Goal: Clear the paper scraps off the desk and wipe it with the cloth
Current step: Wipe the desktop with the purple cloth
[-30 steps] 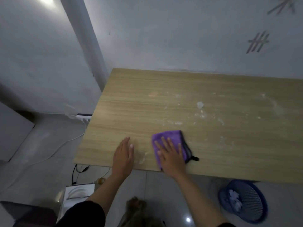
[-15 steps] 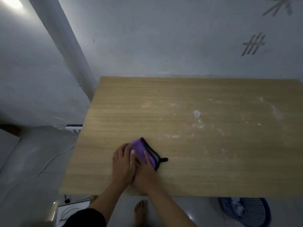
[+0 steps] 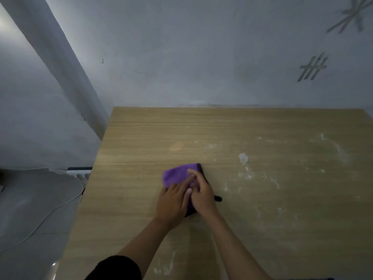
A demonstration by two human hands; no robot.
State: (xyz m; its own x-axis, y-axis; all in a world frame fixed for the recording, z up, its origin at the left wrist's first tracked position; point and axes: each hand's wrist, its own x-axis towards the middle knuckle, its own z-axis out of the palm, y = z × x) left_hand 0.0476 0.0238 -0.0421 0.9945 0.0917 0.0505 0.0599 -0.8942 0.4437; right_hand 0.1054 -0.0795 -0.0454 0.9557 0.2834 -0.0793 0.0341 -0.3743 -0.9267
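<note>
A purple cloth [image 3: 177, 174] with a black edge lies on the wooden desk [image 3: 141, 138], left of its middle. Both hands press on it side by side. My left hand [image 3: 173, 201] lies flat over the cloth's near left part. My right hand [image 3: 201, 195] rests on its right part with fingers bent over the fabric. A small white paper scrap [image 3: 243, 157] sits to the right of the cloth. White dusty smears [image 3: 250, 176] spread over the desk's right half.
The desk's back edge meets a grey wall [image 3: 201, 57]. Left of the desk, on the pale floor, lie a power strip [image 3: 78, 170] and a white cable [image 3: 40, 225]. More white smears [image 3: 167, 265] mark the desk's near edge.
Both hands and the cloth have slid away from the near edge toward the desk's middle. My left hand, first beside the cloth, now rests on it. The camera has moved forward over the desk.
</note>
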